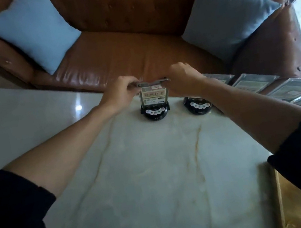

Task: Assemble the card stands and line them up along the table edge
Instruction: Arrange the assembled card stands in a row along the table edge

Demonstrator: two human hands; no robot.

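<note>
1. The card stand (154, 101) is standing upright near the table's (134, 166) far edge, its long axis vertical, its printed face pointing toward you.
2. Your left hand (122, 92) is pinching the card's top left corner; your right hand (184, 80) is closing its grip on the top right corner.
3. A second black base (197, 106) is sitting just right of the first, cardless.
4. Spare card holders (256, 82) are lying flat along the right edge.
</note>
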